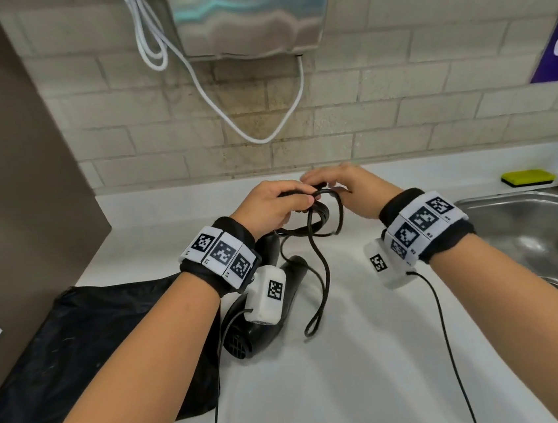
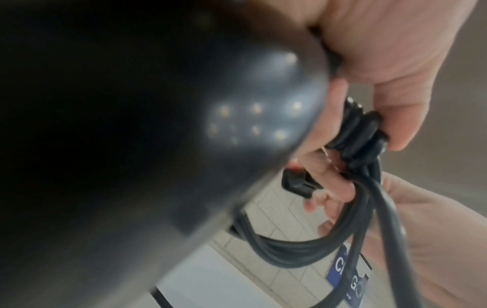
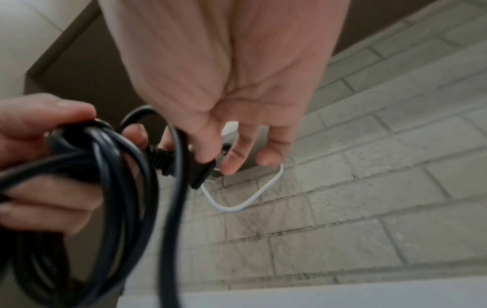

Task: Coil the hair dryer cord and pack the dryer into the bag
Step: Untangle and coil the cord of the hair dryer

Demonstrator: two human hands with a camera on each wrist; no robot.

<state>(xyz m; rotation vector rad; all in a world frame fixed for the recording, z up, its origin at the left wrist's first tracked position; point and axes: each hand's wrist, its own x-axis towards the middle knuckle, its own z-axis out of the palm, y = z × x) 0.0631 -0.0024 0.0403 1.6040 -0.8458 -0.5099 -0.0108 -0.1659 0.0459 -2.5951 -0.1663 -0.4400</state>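
The black hair dryer (image 1: 263,302) lies on the white counter (image 1: 355,358), partly under my left wrist; its body (image 2: 131,145) fills the left wrist view. My left hand (image 1: 270,205) grips a bundle of coiled black cord (image 1: 322,213) (image 2: 355,137) (image 3: 100,162) above the counter. My right hand (image 1: 340,184) pinches the cord's plug (image 3: 195,168) between thumb and fingers, right beside the coil. One loose loop of cord (image 1: 318,307) hangs down to the counter. The black bag (image 1: 89,352) lies flat at the left.
A steel sink (image 1: 531,236) is set in the counter at the right, with a yellow sponge (image 1: 529,177) behind it. A metal hand dryer (image 1: 250,14) with white cables (image 1: 263,137) hangs on the brick wall. A brown panel (image 1: 8,171) closes the left.
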